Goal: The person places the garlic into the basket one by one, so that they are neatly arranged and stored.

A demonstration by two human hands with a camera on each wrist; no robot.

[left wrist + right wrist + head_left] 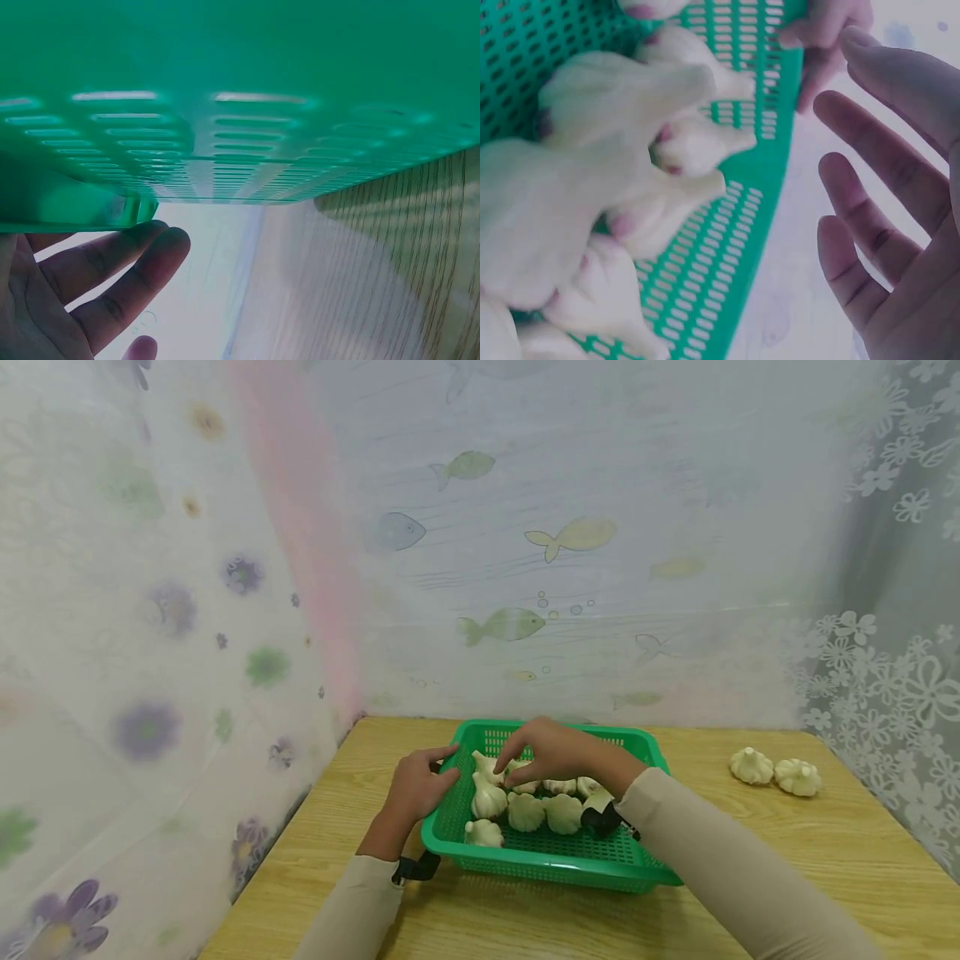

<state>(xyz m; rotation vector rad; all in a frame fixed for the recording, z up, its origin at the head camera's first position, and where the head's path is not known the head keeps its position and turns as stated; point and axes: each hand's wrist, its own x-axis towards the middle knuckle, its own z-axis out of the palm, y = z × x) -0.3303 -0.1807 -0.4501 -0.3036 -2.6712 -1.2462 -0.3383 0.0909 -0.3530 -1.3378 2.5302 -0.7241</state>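
Observation:
A green plastic basket [555,862] with slotted walls stands on the table, holding several garlic bulbs [526,812]. At its left rim my left hand [417,787] grips the edge, thumb on the inner side and fingers outside. The left wrist view shows those fingers [135,281] against the underside of the rim. Above the bulbs in the basket hovers my right hand [553,750], fingers spread and bent a little, with nothing held. From the right wrist, the bulbs [622,97] lie apart from the fingertips.
Two more garlic bulbs, one left [751,766] and one right [797,778], sit side by side on the wooden table [750,843], right of the basket. A patterned curtain [570,527] hangs behind and along both sides of the table.

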